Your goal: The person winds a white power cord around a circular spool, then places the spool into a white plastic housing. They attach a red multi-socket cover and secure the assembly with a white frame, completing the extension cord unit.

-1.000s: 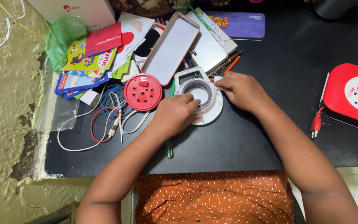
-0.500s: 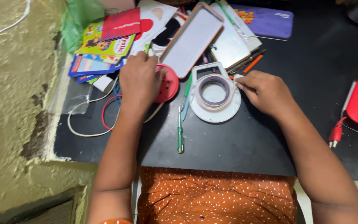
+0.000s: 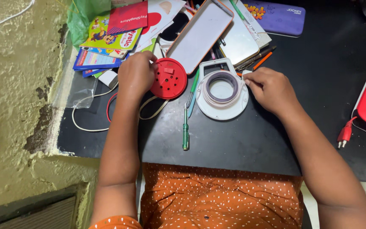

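Now the left hand (image 3: pixel 136 75), in the upper middle-left of the frame, is curled around the left edge of a red round cover (image 3: pixel 168 78). The fingers are bent and grip this disc, which is tilted with its flat face turned up and to the right. It is hard, matte plastic, with several small holes and a little raised block on the face. Just to the right lies the white round base (image 3: pixel 222 90), flat on the black table (image 3: pixel 250 140). It is smooth plastic, with a grey ring in the middle and a squared white handle part that points to the top of the frame. The right hand (image 3: pixel 271 88) rests at its right rim; the fingers are closed together and pinch something small and white at the upper right edge, but I cannot tell exactly what it is.

Below the red cover a green screwdriver (image 3: pixel 185 127) lies with its long axis almost vertical in the frame, the thin metal tip toward the top. White and red cables (image 3: pixel 90 111) loop at the left side. In the upper left, glossy colourful booklets (image 3: pixel 106 38) are piled, and an open flat tin case (image 3: pixel 200 34) lies diagonally beside them.
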